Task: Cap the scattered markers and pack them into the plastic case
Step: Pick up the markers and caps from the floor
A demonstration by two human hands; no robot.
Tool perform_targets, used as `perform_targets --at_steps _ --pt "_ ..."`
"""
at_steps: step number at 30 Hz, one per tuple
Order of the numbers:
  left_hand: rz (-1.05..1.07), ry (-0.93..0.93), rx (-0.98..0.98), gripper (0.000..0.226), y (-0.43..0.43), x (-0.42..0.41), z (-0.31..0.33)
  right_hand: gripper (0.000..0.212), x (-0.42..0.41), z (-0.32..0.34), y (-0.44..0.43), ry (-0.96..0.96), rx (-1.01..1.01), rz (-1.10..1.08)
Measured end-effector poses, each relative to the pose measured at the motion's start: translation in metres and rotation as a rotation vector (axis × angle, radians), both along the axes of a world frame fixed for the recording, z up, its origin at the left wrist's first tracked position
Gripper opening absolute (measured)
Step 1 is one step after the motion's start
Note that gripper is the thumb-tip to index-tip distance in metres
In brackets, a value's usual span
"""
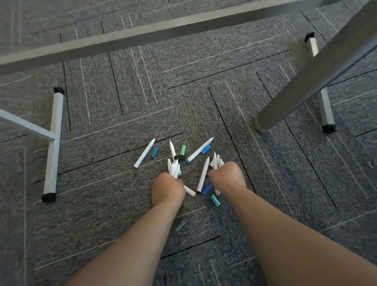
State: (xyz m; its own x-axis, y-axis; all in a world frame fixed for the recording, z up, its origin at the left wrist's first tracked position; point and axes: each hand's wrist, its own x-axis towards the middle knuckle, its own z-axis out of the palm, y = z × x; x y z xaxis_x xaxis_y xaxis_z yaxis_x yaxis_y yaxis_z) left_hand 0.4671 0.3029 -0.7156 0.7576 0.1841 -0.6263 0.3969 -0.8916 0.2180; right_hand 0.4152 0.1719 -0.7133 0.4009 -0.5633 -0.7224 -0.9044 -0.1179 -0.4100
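We're at the gather step, by our read: caps are off and lying loose, and the plastic case is not in view. Far left, a loose marker (145, 153) lies on the carpet (99, 190) with a teal cap (155, 152) just beside it. The left hand (169, 188) is fisted round a marker bundle (173, 168), fingers curled under and hidden from us. A green cap (183, 150) sits just beyond it. Between the hands lie a single marker (203, 176) and a blue cap (206, 189). The right hand (227, 176) grips a second bundle (216, 162) the same way. The next move likely needs one hand freed, then caps matched by colour. Tip colours are too blurred to call.
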Motion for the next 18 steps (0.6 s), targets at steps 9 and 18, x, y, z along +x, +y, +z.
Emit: perform_targets --at_steps 9,18 --pt "0.047 0.04 0.02 0.031 -0.011 -0.003 -0.007 0.016 0.018 0.004 0.018 0.045 -0.091 0.186" --pt "0.044 0.014 0.033 0.017 -0.013 -0.014 -0.014 0.018 0.027 -0.002 0.039 0.186 -0.278 0.357"
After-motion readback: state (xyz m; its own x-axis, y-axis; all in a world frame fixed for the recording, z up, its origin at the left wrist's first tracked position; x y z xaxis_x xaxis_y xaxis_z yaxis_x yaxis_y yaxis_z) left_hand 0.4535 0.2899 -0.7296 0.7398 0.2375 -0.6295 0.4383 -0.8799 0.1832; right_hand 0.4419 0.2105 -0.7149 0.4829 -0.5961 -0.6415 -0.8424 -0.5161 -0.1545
